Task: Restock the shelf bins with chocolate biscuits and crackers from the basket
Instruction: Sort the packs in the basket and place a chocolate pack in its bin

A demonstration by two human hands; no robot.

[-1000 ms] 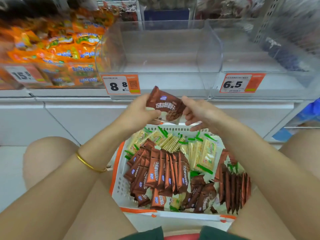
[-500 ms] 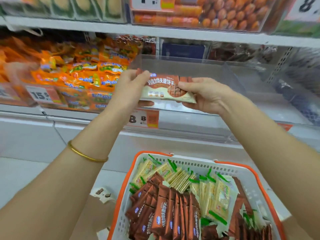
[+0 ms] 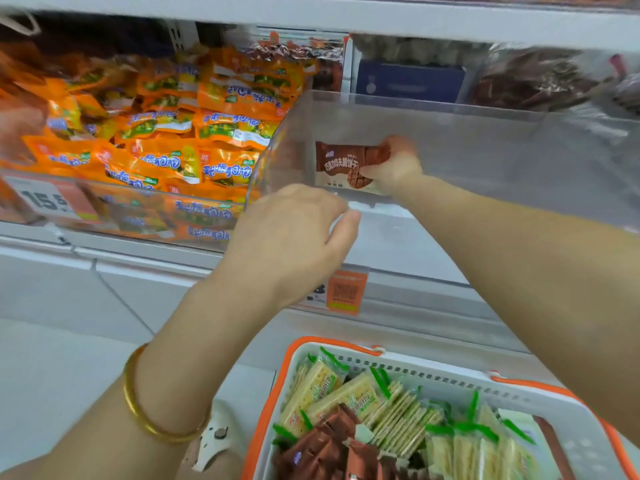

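Head view: right hand [image 3: 394, 168] grips the chocolate biscuit pack [image 3: 343, 164] by its right end, inside the clear bin [image 3: 450, 109], near its left wall. Left hand [image 3: 294, 233] hovers before the bin front, loose and holding nothing. Best placement, I judge: stand the pack against that wall, label outward. The basket [image 3: 450, 379] sits below.
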